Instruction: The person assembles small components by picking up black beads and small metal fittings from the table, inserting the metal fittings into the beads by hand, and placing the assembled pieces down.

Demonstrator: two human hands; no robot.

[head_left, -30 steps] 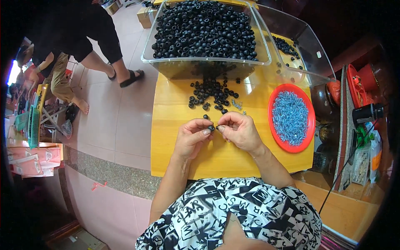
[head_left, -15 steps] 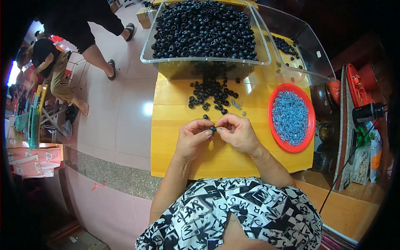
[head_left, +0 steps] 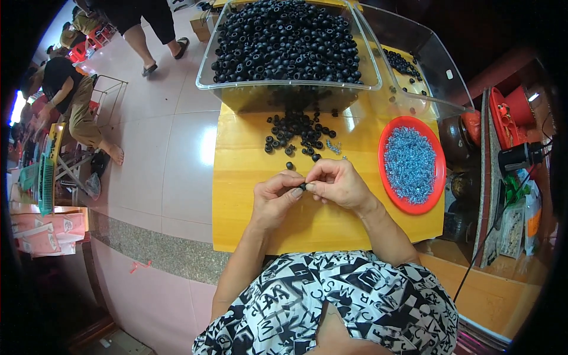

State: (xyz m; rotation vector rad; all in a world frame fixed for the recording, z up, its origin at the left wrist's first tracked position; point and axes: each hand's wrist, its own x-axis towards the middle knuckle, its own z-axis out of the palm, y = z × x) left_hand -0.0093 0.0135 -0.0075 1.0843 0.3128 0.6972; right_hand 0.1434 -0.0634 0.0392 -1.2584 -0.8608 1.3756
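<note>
A small black hollow round piece (head_left: 303,186) is pinched between the thumb and finger of my left hand (head_left: 273,201), over the yellow tabletop (head_left: 236,177). My right hand (head_left: 338,184) meets it from the right, thumb and forefinger pressed together against its edge. Whatever those right fingertips may hold is hidden. Just beyond my hands lies a loose pile of similar black pieces (head_left: 296,127), with a few strays nearer. Beside the pile are a few small clear bluish pieces (head_left: 333,147). To the right, a red oval plate (head_left: 383,177) carries many of the same bluish pieces.
A large clear bin (head_left: 284,86) heaped with black pieces stands at the table's far side. Another clear container (head_left: 444,106) adjoins it at right, with black pieces around it. A black device on a cable (head_left: 520,158) sits far right. Other people (head_left: 80,100) are at left.
My right fingers have shifted slightly and now cover more of the black piece. At left, the standing person's legs have moved, a foot stepping away. The view has tilted a little.
</note>
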